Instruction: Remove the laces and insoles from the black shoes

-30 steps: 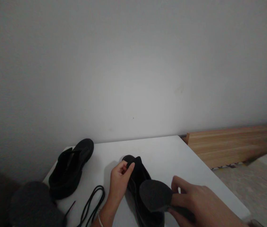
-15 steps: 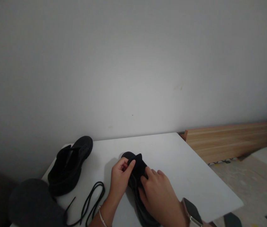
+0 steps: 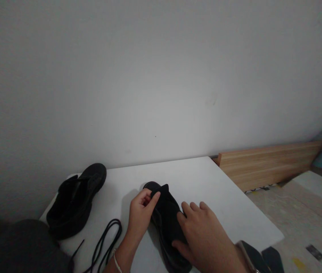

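Note:
A black shoe [image 3: 165, 220] lies on the white table in front of me, its toe toward the wall. My left hand [image 3: 141, 210] pinches the shoe's tongue between thumb and fingers near the toe end. On the shoe's right side rests my right hand [image 3: 201, 235], fingers apart and bent over the edge, thumb across the opening; it grips nothing that I can see. A second black shoe [image 3: 74, 206] stands at the left with its opening up. Between the shoes lies a looped black shoelace [image 3: 104, 240].
The white table [image 3: 235, 212] meets a grey wall [image 3: 155, 94] at the back. A dark grey rounded object [image 3: 27, 246] sits at the lower left. To the right are a wooden headboard [image 3: 263, 165] and a bed with a patterned sheet [image 3: 294, 216].
My right hand has drawn back from the shoe's opening toward its right side, with fingers spreading. My left hand keeps its pinch on the tongue. The view has shifted slightly right.

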The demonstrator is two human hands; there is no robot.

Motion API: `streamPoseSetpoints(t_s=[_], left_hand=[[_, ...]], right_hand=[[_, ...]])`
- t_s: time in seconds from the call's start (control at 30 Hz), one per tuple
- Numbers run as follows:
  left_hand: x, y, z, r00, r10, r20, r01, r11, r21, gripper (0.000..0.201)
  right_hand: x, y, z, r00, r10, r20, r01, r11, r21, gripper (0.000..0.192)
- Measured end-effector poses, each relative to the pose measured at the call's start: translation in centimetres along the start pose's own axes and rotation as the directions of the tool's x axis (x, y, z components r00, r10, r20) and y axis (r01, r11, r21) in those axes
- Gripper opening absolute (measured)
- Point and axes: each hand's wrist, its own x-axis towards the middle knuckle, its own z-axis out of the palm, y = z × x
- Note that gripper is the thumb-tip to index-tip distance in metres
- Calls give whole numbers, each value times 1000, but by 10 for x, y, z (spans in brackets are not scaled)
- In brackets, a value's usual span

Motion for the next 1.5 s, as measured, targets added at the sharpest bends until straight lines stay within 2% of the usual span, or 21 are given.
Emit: streamPoseSetpoints(t_s=[0.37, 0.63, 0.73, 0.93, 1.1, 1.27, 1.33, 1.5], left_hand=[[0, 0, 1, 1000, 2, 3, -2, 1000, -9, 41], [-1, -1, 0, 1000, 12, 20, -12, 1000, -6, 38], [0, 0, 0, 1000, 12, 18, -12, 1000, -9, 38], [1, 0, -2, 1000, 9, 24, -9, 1000, -23, 38], [2, -1, -2, 1000, 7, 26, -6, 1000, -29, 38], [2, -2, -2, 1000, 10, 23, -9, 1000, -29, 37], [2, -2, -2, 1000, 12, 28, -12, 999, -30, 37], [2, -3, -3, 999, 17, 34, -16, 999, -31, 35]], right_hand=[[-4, 2, -16, 993, -15, 121, 28, 994, -106, 51], [7, -11, -15, 984, -107, 141, 132, 975, -181, 24], [8, -12, -18, 982, -104, 159, 134, 972, -193, 22], [12, -10, -22, 979, -108, 171, 129, 984, -120, 30], [26, -6, -26, 954, -125, 274, 140, 989, -38, 28], [29, -8, -24, 970, -137, 201, 123, 989, 76, 28], [28, -13, -21, 967, -128, 221, 106, 988, 110, 26], [35, -27, -13, 958, -131, 253, 124, 991, 45, 30]])
